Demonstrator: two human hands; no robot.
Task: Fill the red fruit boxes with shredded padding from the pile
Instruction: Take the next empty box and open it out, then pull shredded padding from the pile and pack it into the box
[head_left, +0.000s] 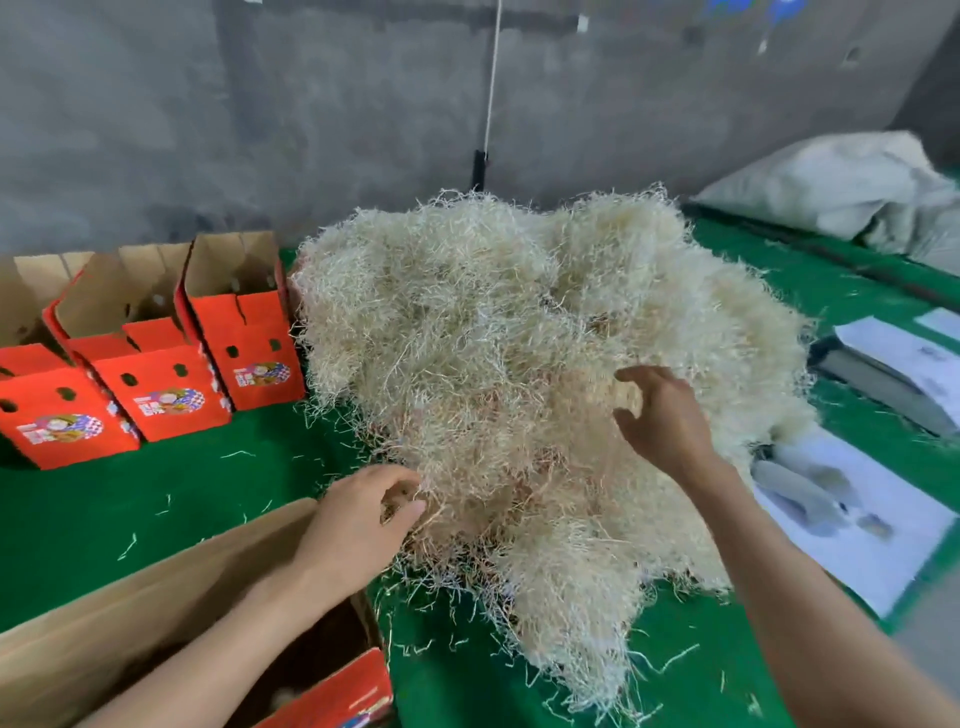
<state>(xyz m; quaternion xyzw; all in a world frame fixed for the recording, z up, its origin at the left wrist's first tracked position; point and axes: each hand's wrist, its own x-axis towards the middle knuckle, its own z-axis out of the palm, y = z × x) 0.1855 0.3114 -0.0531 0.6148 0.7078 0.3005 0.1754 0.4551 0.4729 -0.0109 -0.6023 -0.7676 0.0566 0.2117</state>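
Note:
A big pale pile of shredded padding (498, 353) lies in the middle of the green table. My left hand (358, 525) is at the pile's near left edge, with thumb and fingers pinching some strands. Over the right side of the pile my right hand (665, 415) hovers with its fingers spread and loosely bent, holding nothing. An open red fruit box (322, 696) stands under my left forearm at the bottom left, its inside dark. Three more open red fruit boxes (161, 384) stand in a row at the left.
The green table (130, 499) carries scattered loose strands. White paper sheets (872, 525) and a flat grey stack (883, 374) lie at the right. A pale sack (841, 182) rests at the back right. A grey wall and a hanging cord are behind.

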